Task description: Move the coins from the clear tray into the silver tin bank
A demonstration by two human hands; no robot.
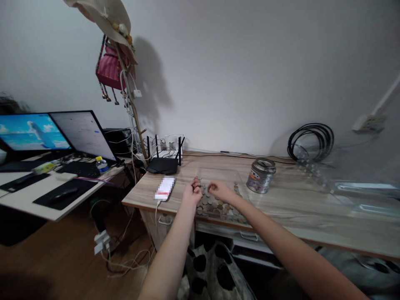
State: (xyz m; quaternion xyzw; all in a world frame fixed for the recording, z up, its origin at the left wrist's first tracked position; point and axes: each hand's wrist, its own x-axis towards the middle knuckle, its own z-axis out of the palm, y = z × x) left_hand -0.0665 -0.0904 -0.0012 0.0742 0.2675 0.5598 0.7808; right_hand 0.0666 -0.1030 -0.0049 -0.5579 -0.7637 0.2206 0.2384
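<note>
Both my arms reach forward to a pile of several coins (218, 206) spread near the front edge of a wooden desk (281, 208). My left hand (192, 192) is closed in a pinch at the pile's left end; what it pinches is too small to name. My right hand (218, 189) rests curled over the middle of the coins, fingers bent down onto them. A metal tin (261, 175) with a slotted lid stands just right of the coins. A phone (165, 188) on a charging cable lies to the left of my left hand.
A black router (163, 163) stands at the desk's back left, with a power strip behind it. A coil of black cable (310, 142) leans on the wall. A lower desk (34, 196) at left carries two monitors, a keyboard and a mouse. Cables trail on the floor.
</note>
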